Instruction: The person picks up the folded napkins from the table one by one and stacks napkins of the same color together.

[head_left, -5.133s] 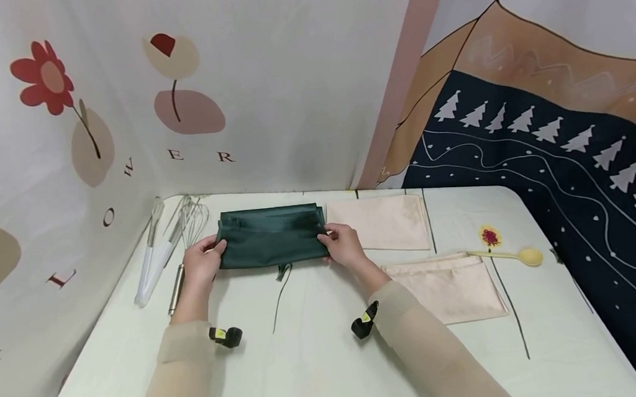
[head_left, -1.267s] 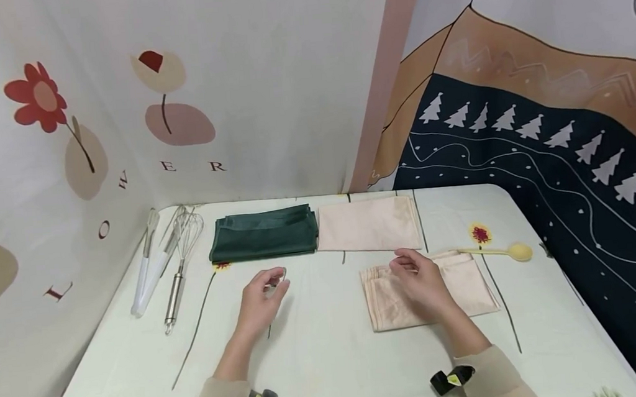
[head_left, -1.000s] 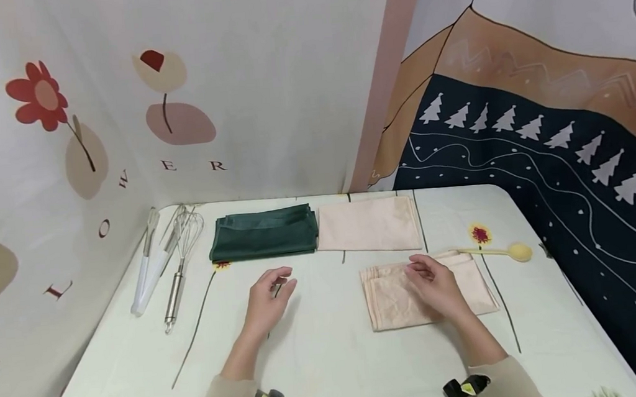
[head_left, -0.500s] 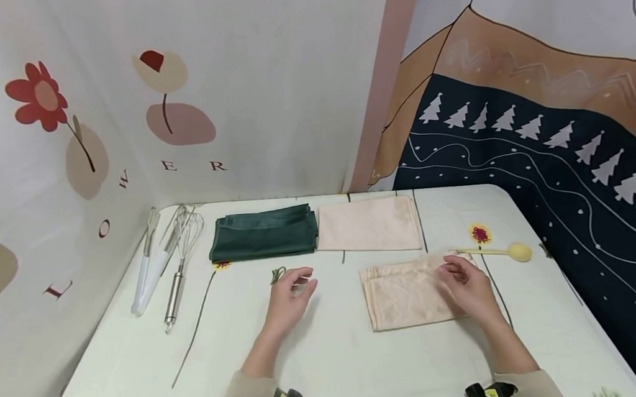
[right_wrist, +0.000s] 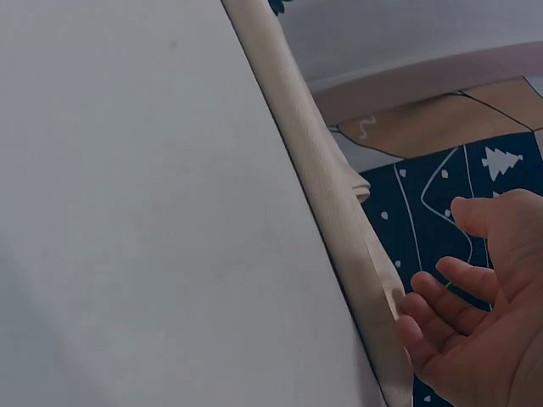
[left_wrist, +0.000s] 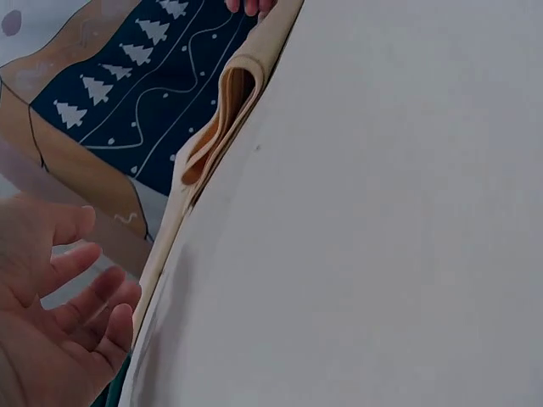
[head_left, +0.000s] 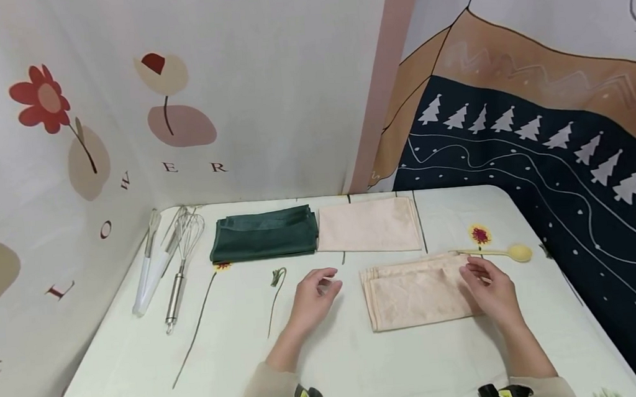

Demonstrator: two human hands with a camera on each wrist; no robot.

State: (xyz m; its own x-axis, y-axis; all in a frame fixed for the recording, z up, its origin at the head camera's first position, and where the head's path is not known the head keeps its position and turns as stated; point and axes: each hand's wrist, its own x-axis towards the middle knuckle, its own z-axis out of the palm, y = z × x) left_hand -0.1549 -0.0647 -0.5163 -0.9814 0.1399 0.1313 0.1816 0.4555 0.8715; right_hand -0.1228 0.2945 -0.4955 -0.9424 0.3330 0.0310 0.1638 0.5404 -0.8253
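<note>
My left hand (head_left: 311,297) hovers over the table between the printed stem and the front folded cloth, fingers loosely bent and holding nothing. At the right end of that pale peach folded cloth (head_left: 415,293) is my right hand (head_left: 492,287), relaxed, its fingertips overlapping the cloth's edge in the head view. The right wrist view shows the same hand (right_wrist: 484,314) with bent fingers right beside the peach cloth (right_wrist: 318,178). A dark green folded cloth (head_left: 265,235) lies at the back, with a second peach folded cloth (head_left: 369,225) directly to its right.
Along the left side lie a metal whisk (head_left: 176,294) and white-handled utensils (head_left: 147,280). A yellow spoon (head_left: 515,252) lies behind the front peach cloth, its handle reaching the cloth's back edge. Printed fabric walls (head_left: 277,102) stand behind and left of the white table (head_left: 343,377).
Earlier both hands held the green cloth's sides; it now lies at the back, released. Since then both hands have drifted right, the right one along the front peach cloth to its right end.
</note>
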